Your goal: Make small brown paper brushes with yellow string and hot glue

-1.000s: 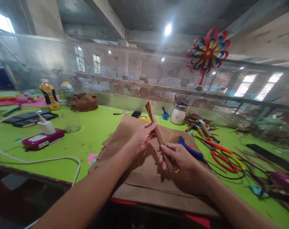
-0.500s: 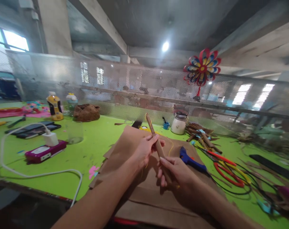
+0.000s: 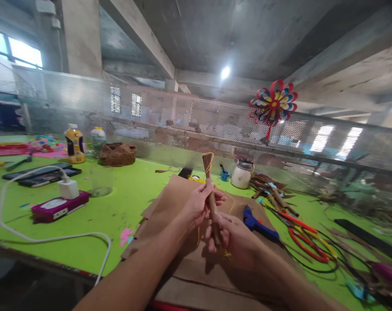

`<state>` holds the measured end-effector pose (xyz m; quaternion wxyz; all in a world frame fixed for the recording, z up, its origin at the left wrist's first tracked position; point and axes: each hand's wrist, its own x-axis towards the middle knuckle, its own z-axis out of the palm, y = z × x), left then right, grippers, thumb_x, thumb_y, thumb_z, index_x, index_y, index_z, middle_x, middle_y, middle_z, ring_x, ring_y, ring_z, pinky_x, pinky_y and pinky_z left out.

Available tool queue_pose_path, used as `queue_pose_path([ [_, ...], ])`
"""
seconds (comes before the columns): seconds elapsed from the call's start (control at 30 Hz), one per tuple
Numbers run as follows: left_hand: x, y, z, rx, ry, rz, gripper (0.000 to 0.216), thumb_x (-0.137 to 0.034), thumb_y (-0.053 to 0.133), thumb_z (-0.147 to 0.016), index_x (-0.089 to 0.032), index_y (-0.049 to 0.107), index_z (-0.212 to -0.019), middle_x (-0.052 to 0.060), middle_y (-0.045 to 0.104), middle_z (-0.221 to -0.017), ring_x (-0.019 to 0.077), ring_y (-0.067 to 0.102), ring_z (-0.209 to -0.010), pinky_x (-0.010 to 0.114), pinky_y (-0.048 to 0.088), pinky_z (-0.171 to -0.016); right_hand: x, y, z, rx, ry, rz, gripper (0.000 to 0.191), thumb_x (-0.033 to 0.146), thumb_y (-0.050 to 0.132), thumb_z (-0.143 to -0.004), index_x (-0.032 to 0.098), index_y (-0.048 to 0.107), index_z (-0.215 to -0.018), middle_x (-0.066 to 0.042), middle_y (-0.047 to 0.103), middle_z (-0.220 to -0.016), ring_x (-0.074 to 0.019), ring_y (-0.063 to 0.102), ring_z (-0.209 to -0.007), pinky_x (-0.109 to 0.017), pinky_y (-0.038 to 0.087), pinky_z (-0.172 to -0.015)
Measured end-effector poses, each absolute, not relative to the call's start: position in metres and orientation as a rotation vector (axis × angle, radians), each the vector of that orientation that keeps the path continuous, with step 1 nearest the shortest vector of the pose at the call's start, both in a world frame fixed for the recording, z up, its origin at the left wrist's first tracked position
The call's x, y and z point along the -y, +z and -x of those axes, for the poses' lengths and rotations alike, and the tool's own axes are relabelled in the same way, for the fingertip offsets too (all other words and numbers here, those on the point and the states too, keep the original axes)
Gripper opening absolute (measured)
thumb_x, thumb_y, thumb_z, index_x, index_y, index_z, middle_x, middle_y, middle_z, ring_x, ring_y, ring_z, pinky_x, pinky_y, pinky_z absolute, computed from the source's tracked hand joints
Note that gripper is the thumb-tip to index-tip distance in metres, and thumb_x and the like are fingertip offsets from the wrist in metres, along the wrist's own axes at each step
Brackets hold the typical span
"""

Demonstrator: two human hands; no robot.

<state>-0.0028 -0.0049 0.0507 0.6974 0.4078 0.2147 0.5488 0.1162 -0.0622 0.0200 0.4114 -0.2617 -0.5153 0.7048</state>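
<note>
Two bare hands hold a thin brown roll upright, leaning slightly, above stacked brown paper on a green table. The left hand pinches the roll near its middle, between thumb and fingers. The right hand, just below, has its thumb against the roll and its fingers curled around the lower part. The top end flares (rather like a small brush), with yellow thread across it; loose strands hang below the hands. Right of the roll, a blue glue gun lies at the paper's edge, near orange-handled scissors. A white jar stands beyond the paper.
</note>
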Motion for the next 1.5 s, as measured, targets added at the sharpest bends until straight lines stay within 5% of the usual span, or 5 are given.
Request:
queue_pose_path([
  [0.53, 0.0, 0.048, 0.001, -0.442, 1.239, -0.828, 0.02, -0.028, 0.042, -0.09, -0.012, 0.054, -0.089, 0.006, 0.063, -0.067, 0.014, 0.063, -0.061, 0.03, 0.054, -0.067, 0.073, 0.008, -0.114, 1.334, 1.616, 0.726, 0.037, 0.054, 0.051, -0.081, 0.017, 0.048, -0.082, 0.006, 0.048, -0.052, -0.0078, 0.045, -0.038, -0.023, 0.04, -0.043],
  [0.73, 0.0, 0.042, 0.0, -0.513, 1.242, -0.875, 0.015, -0.026, 0.043, -0.089, -0.014, 0.051, -0.09, 0.002, 0.059, -0.063, 0.0132, 0.062, -0.057, 0.026, 0.052, -0.059, 0.073, 0.001, -0.11, 1.381, 1.56, 0.873, 0.045, 0.057, 0.057, -0.075, 0.019, 0.046, -0.095, 0.007, 0.05, -0.057, -0.0062, 0.047, -0.04, -0.018, 0.036, -0.039],
  [1.17, 0.006, 0.046, -0.001, -0.542, 1.193, -0.976, 0.018, -0.025, 0.051, -0.085, -0.015, 0.053, -0.099, -0.001, 0.054, -0.064, 0.0085, 0.055, -0.054, 0.018, 0.041, -0.049, 0.064, -0.009, -0.109, 1.464, 1.475, 0.88, 0.04, 0.055, 0.051, -0.081, 0.015, 0.051, -0.088, 0.002, 0.054, -0.058, -0.0079, 0.049, -0.041, -0.02, 0.035, -0.042],
  [1.37, 0.008, 0.052, 0.001, -0.525, 1.235, -1.007, 0.021, -0.031, 0.055, -0.082, -0.015, 0.052, -0.096, -0.003, 0.052, -0.061, 0.0058, 0.047, -0.049, 0.016, 0.036, -0.046, 0.054, 0.021, -0.135, 1.583, 0.969, 1.025, 0.037, 0.05, 0.06, -0.076, 0.014, 0.068, -0.082, -0.005, 0.063, -0.075, -0.0163, 0.056, -0.07, -0.027, 0.044, -0.062],
  [1.5, 0.012, 0.054, 0.0, -0.547, 1.2, -1.092, 0.025, -0.037, 0.058, -0.079, -0.016, 0.049, -0.09, -0.004, 0.049, -0.061, 0.0044, 0.045, -0.046, 0.015, 0.032, -0.043, 0.036, 0.058, -0.16, 1.418, 0.789, 1.055, 0.033, 0.047, 0.067, -0.069, 0.014, 0.068, -0.075, -0.007, 0.064, -0.071, -0.0172, 0.057, -0.067, -0.029, 0.045, -0.061],
])
